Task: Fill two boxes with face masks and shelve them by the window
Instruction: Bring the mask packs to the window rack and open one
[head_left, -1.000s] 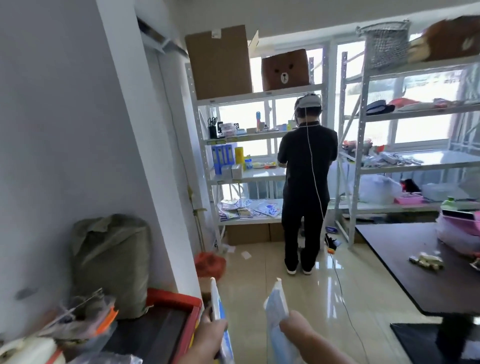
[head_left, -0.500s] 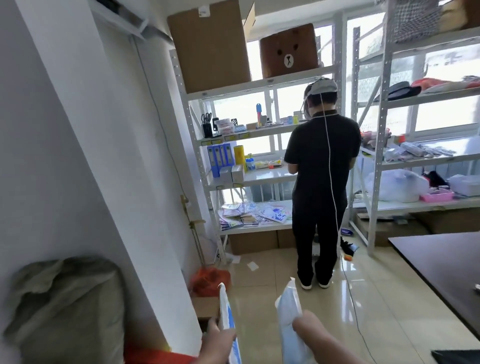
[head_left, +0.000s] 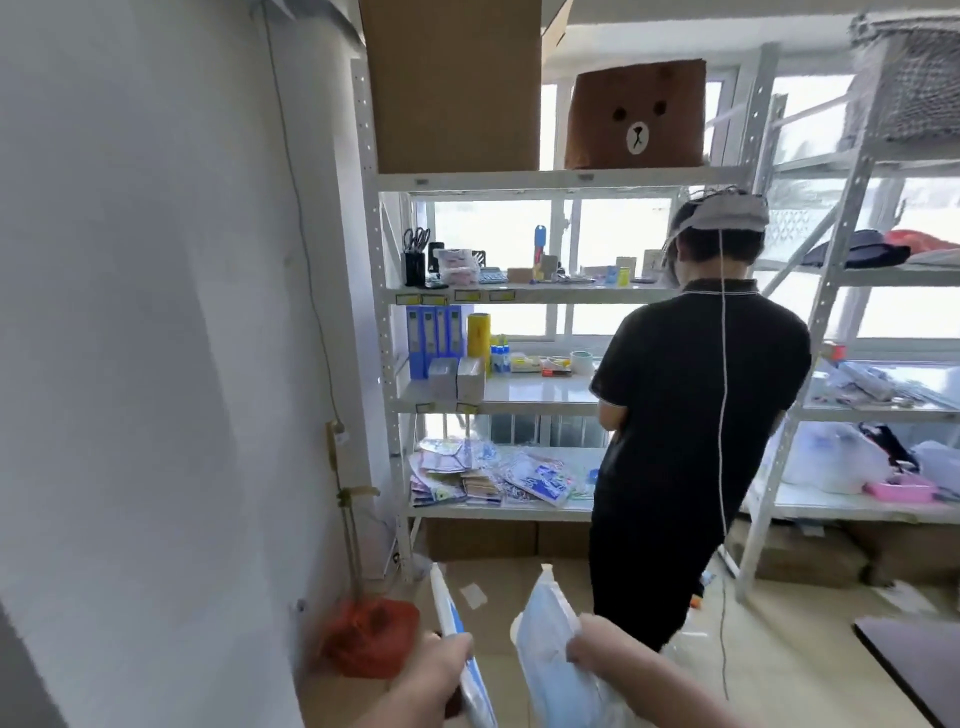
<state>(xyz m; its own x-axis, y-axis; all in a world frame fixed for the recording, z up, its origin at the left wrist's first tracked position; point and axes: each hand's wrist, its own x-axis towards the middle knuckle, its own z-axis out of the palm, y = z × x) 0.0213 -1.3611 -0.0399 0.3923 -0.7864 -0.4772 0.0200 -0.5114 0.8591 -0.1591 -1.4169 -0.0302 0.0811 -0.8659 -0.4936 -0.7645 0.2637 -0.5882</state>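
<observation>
My left hand (head_left: 434, 675) grips a thin blue-and-white pack of face masks (head_left: 457, 639), seen edge-on and upright. My right hand (head_left: 605, 654) grips a clear bag of light-blue face masks (head_left: 545, 639), held upright beside the first pack. Both are low in the view. Ahead stands a white metal shelf unit (head_left: 519, 402) against the window. Two small grey boxes (head_left: 457, 376) stand on its middle shelf. Several flat mask packets (head_left: 493, 475) lie on the lower shelf.
A person in black (head_left: 691, 415) stands with their back to me at the shelf's right half. A white wall (head_left: 156, 364) runs along my left, an orange bag (head_left: 371, 636) at its foot. A second shelf unit (head_left: 857, 405) stands right; a dark table corner (head_left: 914, 660) lies lower right.
The view has advanced toward the shelves, so the shelf unit and the person loom larger. Both hands still hold their mask packs. The sack and red tray on the left have dropped out of view.
</observation>
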